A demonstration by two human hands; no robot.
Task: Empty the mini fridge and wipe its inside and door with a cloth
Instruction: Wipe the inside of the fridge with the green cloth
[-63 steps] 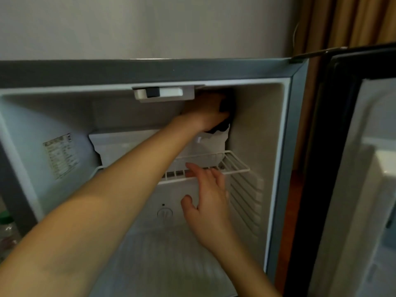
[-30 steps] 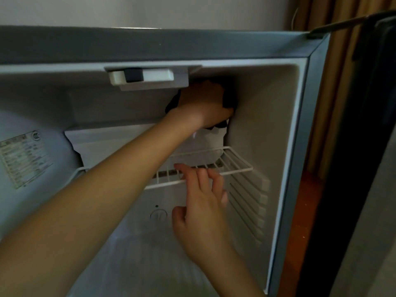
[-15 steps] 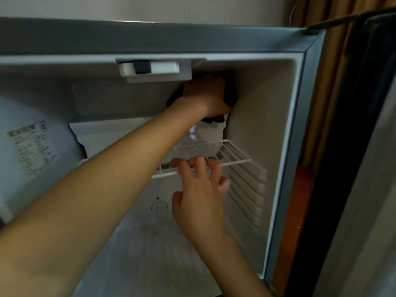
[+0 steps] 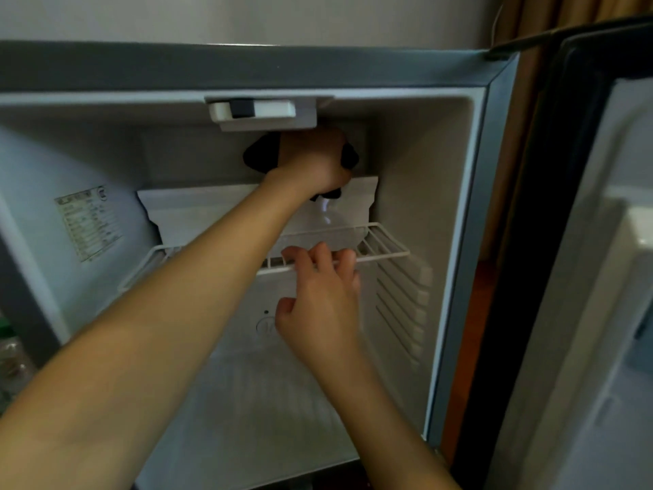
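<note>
The mini fridge (image 4: 456, 192) stands open, with nothing on its floor or shelf. My left hand (image 4: 312, 162) reaches deep into the upper back and holds a dark cloth (image 4: 259, 157) against the rear wall, just under the white thermostat box (image 4: 263, 113). Cloth edges stick out on both sides of the hand. My right hand (image 4: 321, 298) has its fingers curled over the front bar of the white wire shelf (image 4: 385, 247). The fridge door (image 4: 600, 277) hangs open at the right.
A white drip tray (image 4: 198, 213) sits below the cooling plate at the back. A label (image 4: 88, 222) is stuck on the left inner wall. Ribbed shelf slots (image 4: 403, 305) line the right wall. Bottles (image 4: 10, 355) show at the far left edge. A curtain (image 4: 572, 8) hangs behind.
My right hand rose from below the shelf and took hold of its front bar. My left hand with the cloth shifted slightly left along the upper back wall.
</note>
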